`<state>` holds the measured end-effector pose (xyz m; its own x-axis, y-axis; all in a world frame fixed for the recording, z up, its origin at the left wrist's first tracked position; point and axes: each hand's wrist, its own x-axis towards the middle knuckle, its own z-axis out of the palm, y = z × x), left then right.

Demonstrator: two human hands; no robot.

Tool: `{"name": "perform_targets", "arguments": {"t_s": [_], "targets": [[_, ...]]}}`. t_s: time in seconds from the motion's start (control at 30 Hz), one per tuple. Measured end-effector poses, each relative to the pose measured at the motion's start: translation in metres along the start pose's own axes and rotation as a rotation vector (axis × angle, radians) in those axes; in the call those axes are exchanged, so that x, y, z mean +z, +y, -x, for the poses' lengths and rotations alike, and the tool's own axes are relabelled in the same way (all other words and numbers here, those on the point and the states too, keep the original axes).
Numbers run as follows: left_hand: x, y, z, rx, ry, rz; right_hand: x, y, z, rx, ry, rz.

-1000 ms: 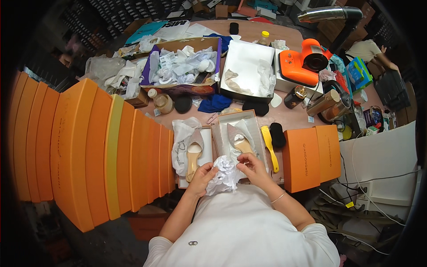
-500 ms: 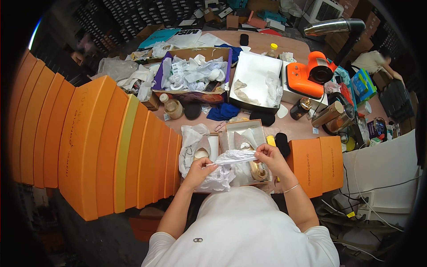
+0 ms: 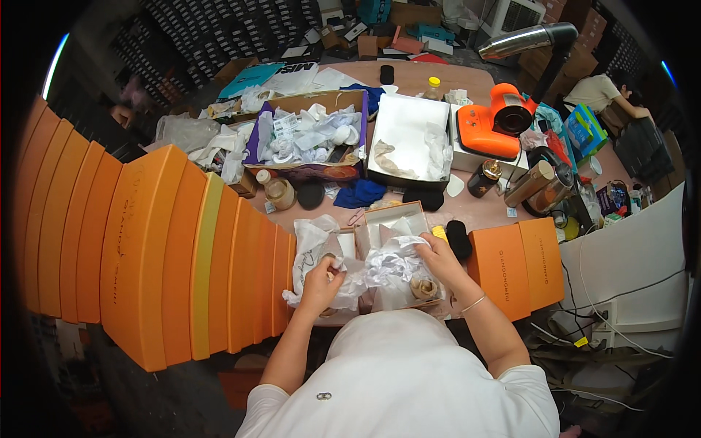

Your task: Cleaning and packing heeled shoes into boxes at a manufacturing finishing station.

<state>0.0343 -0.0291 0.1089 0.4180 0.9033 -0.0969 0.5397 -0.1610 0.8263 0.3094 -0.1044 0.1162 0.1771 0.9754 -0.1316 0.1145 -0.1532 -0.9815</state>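
At lower centre, the left hand is curled and the right hand angled inward. White tissue paper is pinched in each grip, over an open box. Crumpled paper is contained in the purple box, upper centre.

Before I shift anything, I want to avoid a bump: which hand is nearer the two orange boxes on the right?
Right: the right hand is just left of the boxes; the left hand is farther left, beyond the crumpled paper.
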Motion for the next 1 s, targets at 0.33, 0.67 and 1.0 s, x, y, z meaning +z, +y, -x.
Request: {"name": "perform_targets", "arguments": {"t_s": [0.33, 0.67, 1.0], "targets": [[0.067, 0.022, 0.007, -0.39, -0.201, 1.061, 0.05, -0.004, 0.034, -0.184, 0.094, -0.008], [0.065, -0.009, 0.006, -0.338, -0.071, 1.103, 0.001, 0.048, 0.027, 0.082, 0.538, -0.883], [0.038, 0.006, -0.012, -0.14, -0.169, 0.861, -0.047, 0.052, 0.042, -0.098, 0.263, 0.516]]}}
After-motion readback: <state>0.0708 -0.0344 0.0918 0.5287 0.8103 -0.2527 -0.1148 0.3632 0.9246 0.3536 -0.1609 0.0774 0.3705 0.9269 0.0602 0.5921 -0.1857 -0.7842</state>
